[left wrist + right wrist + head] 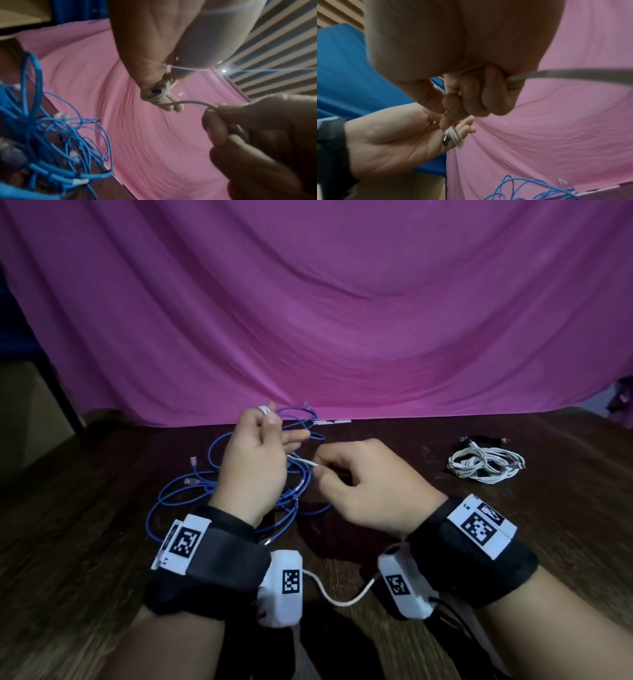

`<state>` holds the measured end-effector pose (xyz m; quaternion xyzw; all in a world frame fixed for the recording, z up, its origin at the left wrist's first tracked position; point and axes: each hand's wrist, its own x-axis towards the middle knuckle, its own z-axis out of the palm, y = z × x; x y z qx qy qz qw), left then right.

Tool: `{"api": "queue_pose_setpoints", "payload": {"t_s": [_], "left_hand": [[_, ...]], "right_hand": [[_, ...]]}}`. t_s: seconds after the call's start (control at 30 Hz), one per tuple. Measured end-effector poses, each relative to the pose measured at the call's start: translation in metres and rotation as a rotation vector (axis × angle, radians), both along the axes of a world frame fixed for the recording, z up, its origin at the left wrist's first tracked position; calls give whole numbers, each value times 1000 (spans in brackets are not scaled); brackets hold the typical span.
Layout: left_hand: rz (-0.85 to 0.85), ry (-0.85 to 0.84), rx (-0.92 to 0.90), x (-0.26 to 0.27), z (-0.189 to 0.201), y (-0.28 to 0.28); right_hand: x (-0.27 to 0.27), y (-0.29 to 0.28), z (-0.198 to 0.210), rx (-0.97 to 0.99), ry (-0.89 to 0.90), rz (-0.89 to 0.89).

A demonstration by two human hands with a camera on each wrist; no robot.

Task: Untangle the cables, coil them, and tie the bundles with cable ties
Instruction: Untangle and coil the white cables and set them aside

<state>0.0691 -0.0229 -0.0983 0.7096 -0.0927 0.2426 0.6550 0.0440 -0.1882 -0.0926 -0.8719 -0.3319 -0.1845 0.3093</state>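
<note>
Both hands' fingers pinch the white cable (306,462) above mid-table blue cables (191,491).

I am seeing a dim room: the pink cloth (342,320) is catching most of the light while the counter (513,542) is sinking into shadow. A small bright light (223,70) is flaring into streaks in the left wrist view. Both wrist views are looking soft, noisy and bowed at the edges.
</note>
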Motion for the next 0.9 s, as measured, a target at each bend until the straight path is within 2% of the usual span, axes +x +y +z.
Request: {"api": "queue_pose_setpoints", "payload": {"t_s": [0.1, 0.2, 0.3, 0.37, 0.43, 0.53, 0.63, 0.73, 0.9], "left_hand": [[-17, 88, 235, -4, -3, 3], [-213, 248, 243, -13, 1, 3], [-410, 293, 34, -23, 10, -3], [-516, 302, -109, -28, 14, -5], [-581, 320, -175, -31, 17, -6], [-690, 376, -326, -31, 21, 2], [-824, 354, -602, -28, 29, 12], [-789, 286, -738, -23, 30, 14], [-480, 168, -925, -8, 26, 20]], "right_hand": [[5, -3, 3, 81, -73, 15], [13, -9, 5, 200, -163, -40], [24, -17, 1, 335, -192, -165], [27, -18, -3, 387, -176, -161], [30, -16, -7, 397, -148, -115], [35, -16, -14, 411, 17, -71], [39, -19, -20, 394, 170, -81], [35, -14, -24, 259, 189, -66], [21, -5, -27, -135, 315, -40]]}}
